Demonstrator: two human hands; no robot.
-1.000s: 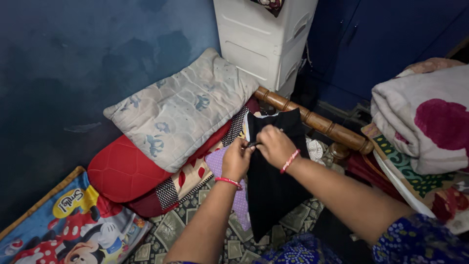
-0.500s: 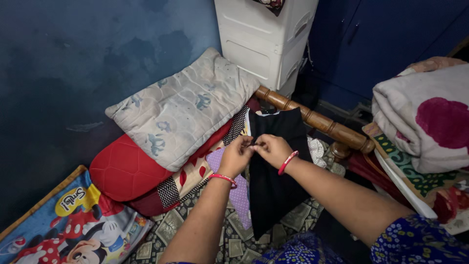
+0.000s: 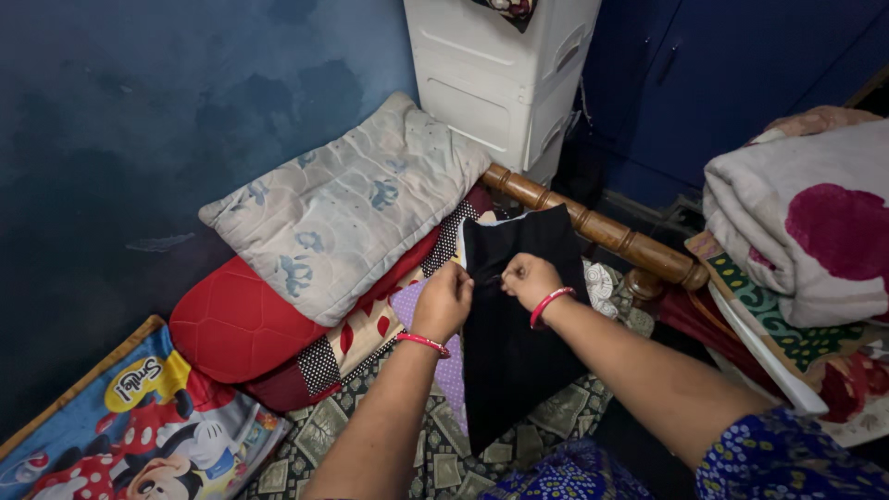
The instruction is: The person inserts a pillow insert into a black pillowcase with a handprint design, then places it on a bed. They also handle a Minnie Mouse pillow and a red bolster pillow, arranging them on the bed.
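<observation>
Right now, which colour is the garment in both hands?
Black garment, seen in the head view.

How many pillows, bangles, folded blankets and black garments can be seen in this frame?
Pillows: 2, a pale quilted pillow lying on a red pillow.
Bangles: 2, one red bangle on the left hand and one on the right hand.
Folded blankets: 1, a white and pink blanket.
Black garments: 1, the black garment that both hands pinch.
Total: 6
</observation>
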